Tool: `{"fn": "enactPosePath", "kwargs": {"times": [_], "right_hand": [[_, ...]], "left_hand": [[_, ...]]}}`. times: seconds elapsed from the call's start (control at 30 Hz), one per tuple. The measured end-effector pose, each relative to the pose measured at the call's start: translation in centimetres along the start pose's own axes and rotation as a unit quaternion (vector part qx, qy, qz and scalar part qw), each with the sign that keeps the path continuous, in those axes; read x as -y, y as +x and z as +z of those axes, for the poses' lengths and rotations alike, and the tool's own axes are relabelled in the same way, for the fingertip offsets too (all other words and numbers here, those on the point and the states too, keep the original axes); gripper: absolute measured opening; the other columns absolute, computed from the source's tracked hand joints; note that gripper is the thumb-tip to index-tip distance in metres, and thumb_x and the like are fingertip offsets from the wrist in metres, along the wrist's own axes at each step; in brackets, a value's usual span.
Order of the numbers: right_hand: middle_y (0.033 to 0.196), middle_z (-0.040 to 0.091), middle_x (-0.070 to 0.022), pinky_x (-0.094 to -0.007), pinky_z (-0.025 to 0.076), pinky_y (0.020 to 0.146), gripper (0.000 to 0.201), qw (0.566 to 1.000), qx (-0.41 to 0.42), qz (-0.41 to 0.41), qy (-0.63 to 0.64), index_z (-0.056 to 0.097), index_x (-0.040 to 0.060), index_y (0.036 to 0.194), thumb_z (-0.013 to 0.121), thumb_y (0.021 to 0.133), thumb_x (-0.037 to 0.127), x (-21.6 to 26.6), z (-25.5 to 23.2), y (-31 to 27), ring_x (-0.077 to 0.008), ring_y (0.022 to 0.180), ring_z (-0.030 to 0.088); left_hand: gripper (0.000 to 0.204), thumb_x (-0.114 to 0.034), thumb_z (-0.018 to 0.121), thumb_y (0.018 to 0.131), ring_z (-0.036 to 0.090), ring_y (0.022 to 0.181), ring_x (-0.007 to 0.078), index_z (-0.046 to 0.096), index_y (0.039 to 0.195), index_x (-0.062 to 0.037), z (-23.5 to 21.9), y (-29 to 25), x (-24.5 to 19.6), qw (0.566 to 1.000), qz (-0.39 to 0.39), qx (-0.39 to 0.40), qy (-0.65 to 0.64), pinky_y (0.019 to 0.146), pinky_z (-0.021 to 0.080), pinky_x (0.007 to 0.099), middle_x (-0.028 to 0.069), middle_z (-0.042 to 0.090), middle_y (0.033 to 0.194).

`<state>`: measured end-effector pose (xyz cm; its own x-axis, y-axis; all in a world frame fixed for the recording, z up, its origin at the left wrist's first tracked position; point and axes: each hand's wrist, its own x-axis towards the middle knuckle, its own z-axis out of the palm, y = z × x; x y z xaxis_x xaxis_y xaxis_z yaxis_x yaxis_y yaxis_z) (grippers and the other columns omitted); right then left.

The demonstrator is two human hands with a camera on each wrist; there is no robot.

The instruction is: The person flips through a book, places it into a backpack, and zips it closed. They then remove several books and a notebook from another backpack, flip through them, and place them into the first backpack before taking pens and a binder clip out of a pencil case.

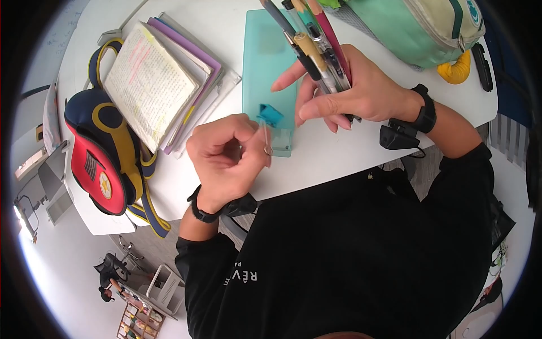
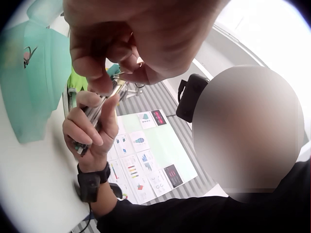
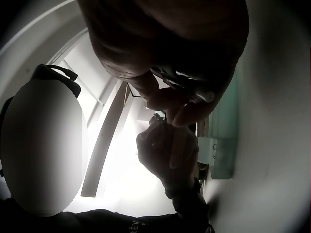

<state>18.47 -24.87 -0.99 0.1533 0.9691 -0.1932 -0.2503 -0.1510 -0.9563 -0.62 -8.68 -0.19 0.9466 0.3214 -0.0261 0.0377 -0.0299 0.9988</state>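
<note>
My right hand [image 1: 367,90] grips a bunch of pens and pencils [image 1: 316,51], tips pointing up and away in the head view. The left hand [image 1: 214,166] pinches a small teal binder clip [image 1: 271,114] between thumb and fingertips. Its teal body and a bit of wire show in the left wrist view, mostly hidden by the fingers. Beneath both hands, a translucent teal pencil box [image 1: 262,62] lies on the white table. Through its near end show thin wire loops [image 3: 215,151].
An open notebook [image 1: 152,79] lies on stacked books at the left. Beside it stands a red and navy bag [image 1: 101,152] with yellow-edged straps. A mint green bag [image 1: 418,28], a yellow ring-shaped thing [image 1: 454,69] and a black object [image 1: 483,66] are at the back right.
</note>
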Motion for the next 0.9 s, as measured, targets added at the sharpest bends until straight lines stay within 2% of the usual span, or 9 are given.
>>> {"fn": "enactPosePath", "kwargs": {"times": [0.07,0.17,0.33,0.4,0.47,0.6,0.67,0.73,0.9], "right_hand": [[0.082,0.07,-0.0082,-0.0206,0.048,0.049,0.039,1.0,0.009,0.007,0.001,0.063,-0.003,0.118,0.079,0.085,0.012,0.3,0.2,-0.1,-0.0077,0.05,0.058],[0.084,0.071,-0.0087,-0.0209,0.048,0.048,0.05,0.999,0.016,0.029,0.009,0.061,-0.0041,0.122,0.083,0.079,0.008,1.0,0.8,-0.3,-0.0074,0.051,0.058],[0.086,0.072,-0.0091,-0.0216,0.047,0.048,0.061,0.998,-0.001,0.06,0.0,0.061,-0.0036,0.125,0.088,0.07,0.004,0.9,1.8,-0.8,-0.0069,0.051,0.058],[0.078,0.068,-0.0053,-0.0213,0.049,0.049,0.056,0.999,-0.017,0.046,-0.017,0.061,-0.0038,0.117,0.09,0.074,0.016,0.4,2.1,-1.0,-0.0084,0.052,0.059],[0.077,0.068,-0.0049,-0.0217,0.049,0.049,0.055,0.999,-0.011,0.045,-0.023,0.061,-0.0039,0.118,0.089,0.075,0.017,0.4,2.1,-1.0,-0.0083,0.052,0.059],[0.077,0.068,-0.0068,-0.0236,0.051,0.049,0.043,0.999,-0.025,0.034,0.013,0.063,-0.0043,0.116,0.081,0.084,0.019,0.5,2.0,-1.1,-0.0091,0.049,0.059],[0.078,0.069,-0.0085,-0.0244,0.052,0.048,0.037,0.999,-0.017,0.021,0.042,0.065,-0.0044,0.114,0.077,0.088,0.019,0.4,1.3,-0.9,-0.0095,0.047,0.058],[0.082,0.072,-0.0142,-0.0273,0.053,0.048,0.028,0.998,-0.014,-0.004,0.066,0.066,-0.0052,0.107,0.067,0.095,0.019,0.6,0.9,-0.6,-0.0103,0.043,0.057],[0.074,0.069,-0.0171,-0.0298,0.054,0.049,0.031,0.996,-0.012,-0.007,0.093,0.065,-0.007,0.101,0.065,0.095,0.023,-0.1,0.3,-0.2,-0.0107,0.042,0.055]], "left_hand": [[0.024,0.007,0.066,0.085,0.048,0.048,0.0056,0.057,0.064,-0.0011,0.4,0.0,0.0,0.997,0.013,-0.065,0.038,0.046,0.035,0.0209,0.002,0.06,0.057],[0.026,0.004,0.068,0.082,0.049,0.046,0.0054,0.056,0.06,-0.0029,0.9,0.0,0.4,0.993,0.005,-0.078,0.088,0.045,0.035,0.0207,0.0011,0.058,0.054],[0.023,0.005,0.063,0.089,0.059,0.053,0.0105,0.055,0.067,0.0019,1.4,-0.1,-0.2,0.981,0.049,-0.021,0.188,0.049,0.044,0.0248,0.006,0.062,0.062],[0.023,0.005,0.064,0.088,0.059,0.054,0.01,0.056,0.067,0.0016,2.0,0.0,-0.2,0.979,0.062,-0.02,0.193,0.051,0.044,0.0244,0.0054,0.062,0.061],[0.026,0.001,0.07,0.078,0.052,0.044,0.0062,0.054,0.058,-0.0038,2.4,0.3,0.1,0.982,0.078,-0.056,0.162,0.046,0.041,0.0211,0.0002,0.053,0.049],[0.025,0.002,0.069,0.08,0.057,0.049,0.0071,0.056,0.06,-0.0028,1.8,0.1,0.1,0.989,0.049,-0.031,0.135,0.049,0.044,0.0214,0.0011,0.056,0.052],[0.02,0.002,0.068,0.085,0.061,0.058,0.0079,0.061,0.067,-0.0011,1.7,0.0,-0.2,0.999,-0.017,-0.023,0.038,0.056,0.047,0.0214,0.0029,0.062,0.06],[0.015,0.0,0.069,0.088,0.062,0.061,0.0086,0.063,0.074,-0.0001,1.3,0.0,-0.1,1.0,-0.022,-0.008,0.008,0.058,0.048,0.0218,0.0037,0.065,0.065],[0.012,-0.008,0.07,0.094,0.065,0.07,0.0109,0.067,0.09,0.0027,1.0,0.2,-0.2,0.998,-0.04,0.029,-0.046,0.064,0.05,0.0237,0.006,0.068,0.076]]}}
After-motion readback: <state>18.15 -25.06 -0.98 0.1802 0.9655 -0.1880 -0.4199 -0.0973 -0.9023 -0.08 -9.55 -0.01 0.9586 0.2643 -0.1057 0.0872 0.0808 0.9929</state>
